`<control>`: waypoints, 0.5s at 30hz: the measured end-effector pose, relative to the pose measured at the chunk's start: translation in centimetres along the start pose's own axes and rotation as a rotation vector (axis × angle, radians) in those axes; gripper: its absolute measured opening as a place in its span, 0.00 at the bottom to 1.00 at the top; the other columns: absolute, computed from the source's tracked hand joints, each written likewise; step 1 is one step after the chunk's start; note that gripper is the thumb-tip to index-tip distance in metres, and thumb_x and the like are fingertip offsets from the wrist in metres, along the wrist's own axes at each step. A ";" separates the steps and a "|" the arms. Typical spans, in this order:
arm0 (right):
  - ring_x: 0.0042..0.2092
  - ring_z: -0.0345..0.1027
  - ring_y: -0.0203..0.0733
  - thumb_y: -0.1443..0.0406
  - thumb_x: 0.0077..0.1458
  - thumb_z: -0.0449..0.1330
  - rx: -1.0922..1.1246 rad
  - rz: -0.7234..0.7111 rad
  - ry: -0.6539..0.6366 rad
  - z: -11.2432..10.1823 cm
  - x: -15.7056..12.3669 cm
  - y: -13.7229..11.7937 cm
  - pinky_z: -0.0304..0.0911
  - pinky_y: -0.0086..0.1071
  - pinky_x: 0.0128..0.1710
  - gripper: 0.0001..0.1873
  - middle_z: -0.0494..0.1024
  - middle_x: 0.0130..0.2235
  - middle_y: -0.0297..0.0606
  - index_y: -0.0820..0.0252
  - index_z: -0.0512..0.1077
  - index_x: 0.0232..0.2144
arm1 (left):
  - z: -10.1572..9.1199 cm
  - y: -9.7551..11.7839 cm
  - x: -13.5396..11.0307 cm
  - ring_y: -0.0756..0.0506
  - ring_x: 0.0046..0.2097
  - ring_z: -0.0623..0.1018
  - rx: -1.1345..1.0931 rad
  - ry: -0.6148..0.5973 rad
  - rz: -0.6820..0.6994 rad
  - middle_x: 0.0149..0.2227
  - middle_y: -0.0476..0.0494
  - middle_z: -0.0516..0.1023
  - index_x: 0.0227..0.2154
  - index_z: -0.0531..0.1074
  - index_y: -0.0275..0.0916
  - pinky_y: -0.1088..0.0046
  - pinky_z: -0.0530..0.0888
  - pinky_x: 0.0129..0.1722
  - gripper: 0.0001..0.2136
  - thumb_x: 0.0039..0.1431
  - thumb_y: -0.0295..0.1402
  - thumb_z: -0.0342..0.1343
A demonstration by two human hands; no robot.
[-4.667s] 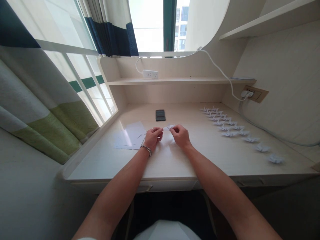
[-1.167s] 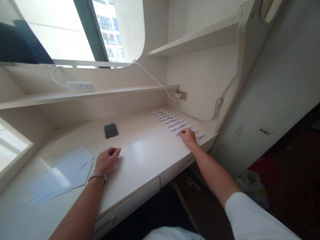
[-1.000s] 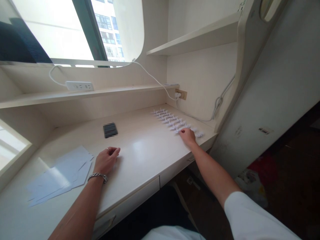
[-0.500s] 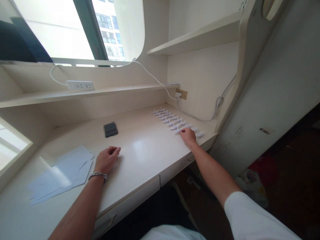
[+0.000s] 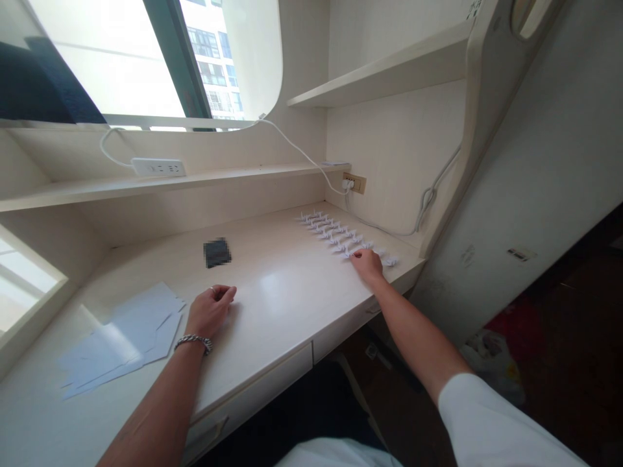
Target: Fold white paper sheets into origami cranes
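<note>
Small folded white paper cranes (image 5: 334, 228) stand in rows toward the right end of the desk. At the near end of those rows is my right hand (image 5: 366, 264), its fingers pinched on a paper crane (image 5: 348, 254) that is mostly hidden behind them. More cranes (image 5: 389, 261) sit just right of this hand. My left hand (image 5: 212, 310) rests curled on the desk with nothing visible in it, a ring on one finger and a chain bracelet at the wrist. Left of it lies a spread stack of white paper sheets (image 5: 124, 334).
A blurred dark object (image 5: 217, 252) lies behind my left hand. On the low shelf sits a white power strip (image 5: 158, 167), its cable running to a wall socket (image 5: 355, 183). A grey cord (image 5: 426, 198) hangs along the right panel. Drawers (image 5: 253, 392) line the desk's front edge.
The view has shifted very slightly. Both hands keep their places, the right one still at the near end of the crane rows.
</note>
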State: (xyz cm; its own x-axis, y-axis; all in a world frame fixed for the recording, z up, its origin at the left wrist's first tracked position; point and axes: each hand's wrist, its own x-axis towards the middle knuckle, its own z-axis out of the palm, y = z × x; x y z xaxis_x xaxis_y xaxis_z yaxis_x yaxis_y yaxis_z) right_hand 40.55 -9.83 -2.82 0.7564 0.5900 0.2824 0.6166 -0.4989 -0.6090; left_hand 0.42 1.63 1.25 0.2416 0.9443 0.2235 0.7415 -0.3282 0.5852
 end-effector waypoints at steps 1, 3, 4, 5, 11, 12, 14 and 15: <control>0.42 0.75 0.46 0.58 0.51 0.60 0.001 -0.002 0.001 0.0 0.0 0.0 0.64 0.31 0.39 0.13 0.82 0.39 0.43 0.56 0.81 0.35 | 0.0 0.0 0.0 0.42 0.32 0.76 -0.001 0.001 0.002 0.28 0.44 0.80 0.29 0.75 0.40 0.68 0.67 0.32 0.18 0.52 0.49 0.49; 0.42 0.75 0.46 0.58 0.51 0.61 0.002 -0.003 0.002 0.1 0.0 0.1 0.64 0.31 0.39 0.13 0.82 0.39 0.43 0.56 0.81 0.35 | 0.0 0.0 0.1 0.42 0.32 0.76 -0.001 0.001 0.001 0.29 0.44 0.80 0.29 0.75 0.40 0.68 0.68 0.33 0.18 0.52 0.49 0.49; 0.42 0.75 0.46 0.58 0.51 0.61 0.003 -0.002 0.003 0.1 0.1 0.1 0.64 0.31 0.39 0.13 0.82 0.39 0.43 0.56 0.81 0.35 | 0.0 0.0 0.1 0.42 0.33 0.76 -0.001 0.000 -0.001 0.29 0.44 0.80 0.29 0.75 0.40 0.68 0.68 0.33 0.18 0.52 0.49 0.49; 0.42 0.75 0.46 0.58 0.51 0.61 0.003 -0.002 0.003 0.2 0.1 0.1 0.64 0.31 0.39 0.13 0.82 0.40 0.42 0.56 0.81 0.36 | 0.0 0.0 0.1 0.42 0.33 0.76 0.000 -0.002 -0.004 0.29 0.44 0.80 0.29 0.75 0.40 0.68 0.68 0.33 0.18 0.52 0.49 0.49; 0.43 0.75 0.46 0.59 0.50 0.61 0.007 -0.003 0.004 0.2 0.1 0.2 0.64 0.32 0.41 0.13 0.82 0.40 0.43 0.56 0.81 0.36 | 0.0 0.0 0.1 0.42 0.33 0.76 -0.003 -0.003 -0.005 0.30 0.44 0.80 0.30 0.75 0.40 0.68 0.67 0.33 0.18 0.52 0.49 0.49; 0.43 0.75 0.47 0.59 0.50 0.61 0.008 -0.002 0.004 0.2 0.1 0.2 0.64 0.32 0.41 0.13 0.82 0.40 0.43 0.56 0.81 0.36 | 0.0 0.0 0.1 0.42 0.33 0.76 -0.005 -0.004 -0.004 0.30 0.44 0.80 0.30 0.75 0.40 0.68 0.67 0.34 0.18 0.52 0.49 0.49; 0.43 0.75 0.47 0.59 0.49 0.61 0.010 0.000 0.006 0.2 0.1 0.1 0.65 0.32 0.41 0.13 0.82 0.40 0.43 0.56 0.80 0.36 | 0.0 0.0 0.1 0.42 0.33 0.77 -0.011 -0.004 -0.003 0.29 0.43 0.80 0.30 0.75 0.40 0.68 0.68 0.34 0.18 0.52 0.49 0.49; 0.43 0.75 0.47 0.59 0.49 0.61 0.012 -0.001 0.006 0.1 0.0 0.1 0.65 0.33 0.41 0.14 0.82 0.40 0.43 0.56 0.80 0.37 | 0.0 0.0 0.0 0.42 0.33 0.77 -0.014 -0.003 -0.003 0.29 0.43 0.80 0.30 0.75 0.40 0.68 0.68 0.34 0.18 0.52 0.49 0.50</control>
State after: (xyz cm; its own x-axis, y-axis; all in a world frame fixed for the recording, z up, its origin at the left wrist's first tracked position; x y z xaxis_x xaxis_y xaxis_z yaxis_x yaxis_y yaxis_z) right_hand 40.62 -9.79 -2.98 0.7574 0.5863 0.2875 0.6144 -0.4907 -0.6178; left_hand 0.45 1.68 1.23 0.2411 0.9454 0.2192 0.7337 -0.3254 0.5965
